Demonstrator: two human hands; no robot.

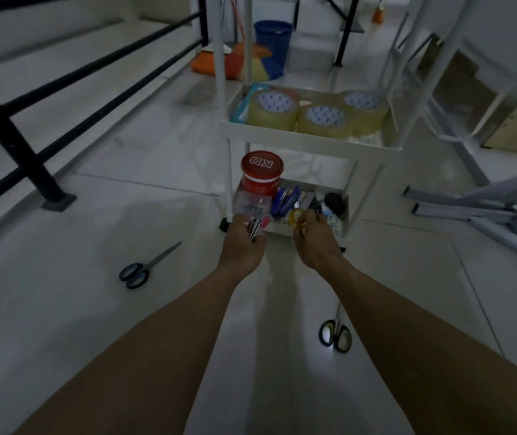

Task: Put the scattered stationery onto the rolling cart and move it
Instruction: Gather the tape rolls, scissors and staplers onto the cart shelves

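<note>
While both arms reach out over the white floor, the left hand (242,243) is closed around a small bunch of pens or markers (256,229), and the right hand (312,238) pinches a little yellowish tape roll (294,218) between its fingertips, both right at the front edge of the rolling cart (307,138)'s bottom tray (340,226). That tray's got a red tub (261,177), a clear plastic box (252,205), a blue stapler-ish thing (287,202) and something dark I can't make out. Upper tray holds three big clear packing tape rolls (327,122) plus a teal box (244,106). Blue-handled scissors (144,267) lie on the floor left of the cart, well apart from it; green-handled scissors (336,332) sit near the right forearm.
</note>
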